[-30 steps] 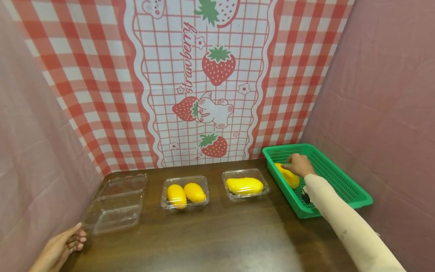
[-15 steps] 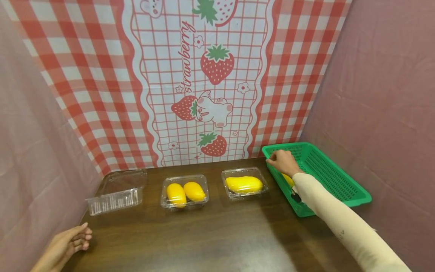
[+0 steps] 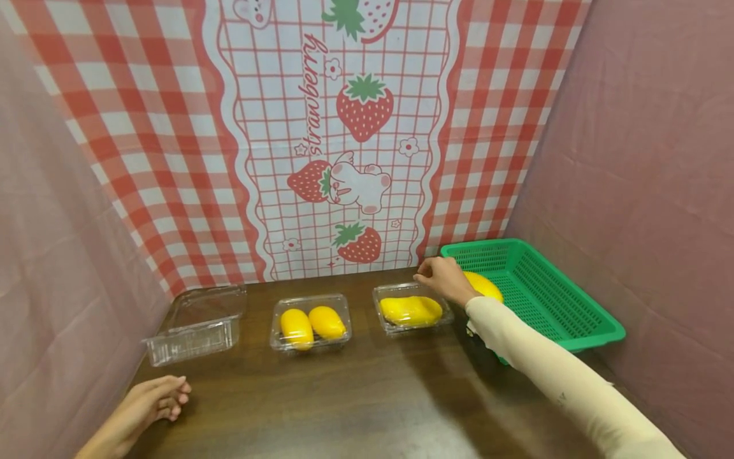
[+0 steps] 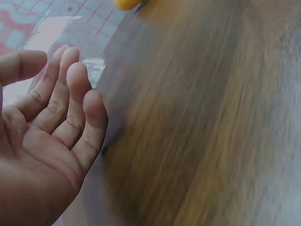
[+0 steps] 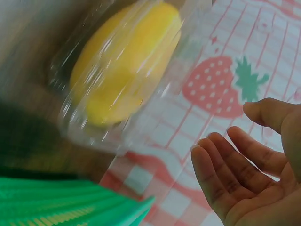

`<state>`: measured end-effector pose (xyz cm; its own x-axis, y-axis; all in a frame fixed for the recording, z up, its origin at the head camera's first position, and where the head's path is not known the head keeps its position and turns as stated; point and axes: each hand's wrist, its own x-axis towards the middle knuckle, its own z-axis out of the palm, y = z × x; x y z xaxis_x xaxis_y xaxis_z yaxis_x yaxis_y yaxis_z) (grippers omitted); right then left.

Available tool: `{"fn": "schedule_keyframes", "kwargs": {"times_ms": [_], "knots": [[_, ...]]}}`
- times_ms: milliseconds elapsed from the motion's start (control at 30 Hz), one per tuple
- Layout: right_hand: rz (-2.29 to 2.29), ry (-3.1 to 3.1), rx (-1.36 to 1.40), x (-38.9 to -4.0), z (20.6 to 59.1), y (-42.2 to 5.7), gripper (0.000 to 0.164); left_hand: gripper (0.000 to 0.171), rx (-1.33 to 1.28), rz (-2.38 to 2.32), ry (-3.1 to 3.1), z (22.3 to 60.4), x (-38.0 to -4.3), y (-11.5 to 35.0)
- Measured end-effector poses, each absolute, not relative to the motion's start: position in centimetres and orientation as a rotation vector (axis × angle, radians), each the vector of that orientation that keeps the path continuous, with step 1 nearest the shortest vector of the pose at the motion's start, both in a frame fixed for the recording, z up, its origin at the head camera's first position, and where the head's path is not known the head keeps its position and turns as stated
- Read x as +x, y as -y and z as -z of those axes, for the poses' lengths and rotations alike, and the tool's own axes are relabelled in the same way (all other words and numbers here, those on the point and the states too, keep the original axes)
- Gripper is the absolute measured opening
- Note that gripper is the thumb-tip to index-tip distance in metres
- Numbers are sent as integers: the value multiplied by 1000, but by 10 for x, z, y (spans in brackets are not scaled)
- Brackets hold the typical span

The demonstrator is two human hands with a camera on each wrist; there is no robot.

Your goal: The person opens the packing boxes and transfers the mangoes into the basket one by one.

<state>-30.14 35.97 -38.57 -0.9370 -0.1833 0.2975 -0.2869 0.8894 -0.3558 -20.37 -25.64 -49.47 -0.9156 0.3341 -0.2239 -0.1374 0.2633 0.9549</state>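
My right hand (image 3: 450, 280) hangs over the back right corner of a clear plastic clamshell box (image 3: 390, 326) with one long yellow mango (image 3: 411, 310) inside. In the right wrist view the fingers of that hand (image 5: 254, 174) are loosely bent, holding nothing. My left hand (image 3: 150, 408) is above the table at the front left, its relaxed fingers also free of any object. Beyond it stands a clear clamshell box (image 3: 195, 344) with its lid raised. Between these boxes, a lidded clamshell box (image 3: 278, 344) contains two mangoes (image 3: 327, 322).
A green slotted basket (image 3: 573, 344) sits at the right against the pink curtain (image 3: 648, 159), with a yellow mango (image 3: 483, 287) partly hidden behind my right hand. Behind the brown table (image 3: 321, 408) hangs a strawberry-print checked cloth (image 3: 367, 178).
My right hand has left the mango in the basket and moved left over the nearest box. My left hand has released the left box's edge, moving right; the box has shifted to a different tilt.
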Motion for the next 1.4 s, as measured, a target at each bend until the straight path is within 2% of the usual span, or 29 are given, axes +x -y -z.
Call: {"fn": "schedule_keyframes", "kwargs": {"times_ms": [400,1267,1400], "knots": [[-618,2790,464,-298,392,-314,16,37,424,-1732,-2054,501,-214,225],[-628,2695,864,-286,424,-221,10,39,359,-1788,-2034,503,-231,170],[-641,2693,922,-284,428,-209,13,40,357,-1806,-2022,504,-234,161]]}}
